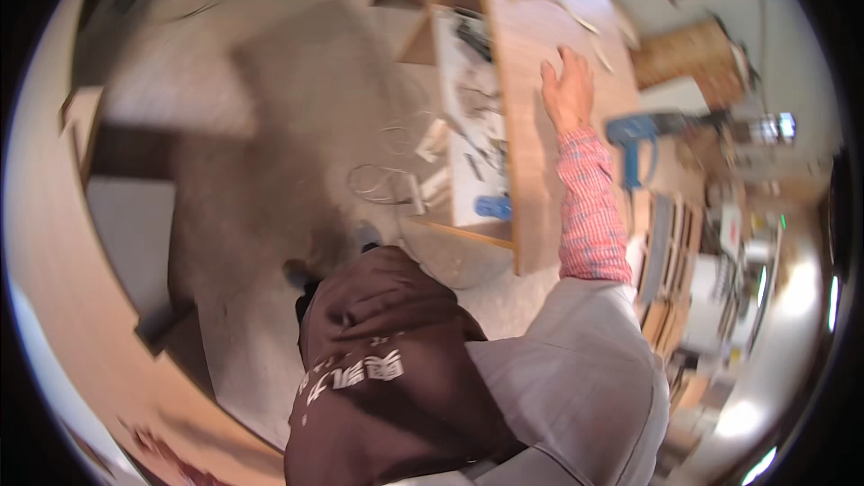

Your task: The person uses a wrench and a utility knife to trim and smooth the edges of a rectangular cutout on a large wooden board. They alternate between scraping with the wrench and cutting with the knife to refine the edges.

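The right hand (567, 90), fingers spread and holding nothing, presses flat on the long pale wooden board (531, 126) to steady it, and judging from this, shifting the board next calls for a firm grip on its edge; the left hand is out of view.

The right hand (567, 88) reaches forward at the end of an outstretched arm in a red-checked sleeve, palm down, fingers (570, 58) loosely spread. The left hand is out of view.

Board (526, 108): long, light-brown wood panel, smooth and flat, lying level. It runs away from the wearer, its near end cut square. A right hand (569, 90) rests on its far half, palm down, fingers spread. Picture blurred; grain not readable.
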The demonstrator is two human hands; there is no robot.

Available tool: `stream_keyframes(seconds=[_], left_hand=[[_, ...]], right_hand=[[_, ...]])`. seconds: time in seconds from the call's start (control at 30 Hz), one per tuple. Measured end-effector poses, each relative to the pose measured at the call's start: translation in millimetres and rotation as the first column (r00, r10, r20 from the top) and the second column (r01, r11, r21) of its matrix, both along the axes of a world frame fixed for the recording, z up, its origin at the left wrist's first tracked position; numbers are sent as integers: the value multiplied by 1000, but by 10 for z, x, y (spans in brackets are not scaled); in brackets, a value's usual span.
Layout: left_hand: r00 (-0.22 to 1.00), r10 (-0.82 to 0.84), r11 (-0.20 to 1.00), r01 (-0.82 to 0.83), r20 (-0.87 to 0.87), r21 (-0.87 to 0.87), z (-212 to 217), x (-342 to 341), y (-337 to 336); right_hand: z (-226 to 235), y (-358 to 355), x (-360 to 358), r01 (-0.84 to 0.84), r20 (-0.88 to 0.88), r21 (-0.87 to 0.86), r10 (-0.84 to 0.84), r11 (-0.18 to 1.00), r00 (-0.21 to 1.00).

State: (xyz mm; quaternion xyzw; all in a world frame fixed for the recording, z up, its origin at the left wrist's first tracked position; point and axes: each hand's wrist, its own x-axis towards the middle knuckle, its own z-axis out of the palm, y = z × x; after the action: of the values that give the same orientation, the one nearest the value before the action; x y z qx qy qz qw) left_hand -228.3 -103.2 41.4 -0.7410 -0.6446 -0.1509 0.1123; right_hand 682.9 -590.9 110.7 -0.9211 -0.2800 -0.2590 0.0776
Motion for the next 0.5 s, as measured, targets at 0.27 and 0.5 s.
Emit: stream_keyframes(seconds=[0.27,0.5], left_hand=[[977,64,996,-76,-204,-56,-71,578,736],[987,11,989,-34,-160,-143,-386,512,541]], right_hand=[[-316,-1410,534,465,-28,-269,-489,844,872],[-337,-3299,1936,107,-168,-667,-289,738,943]])
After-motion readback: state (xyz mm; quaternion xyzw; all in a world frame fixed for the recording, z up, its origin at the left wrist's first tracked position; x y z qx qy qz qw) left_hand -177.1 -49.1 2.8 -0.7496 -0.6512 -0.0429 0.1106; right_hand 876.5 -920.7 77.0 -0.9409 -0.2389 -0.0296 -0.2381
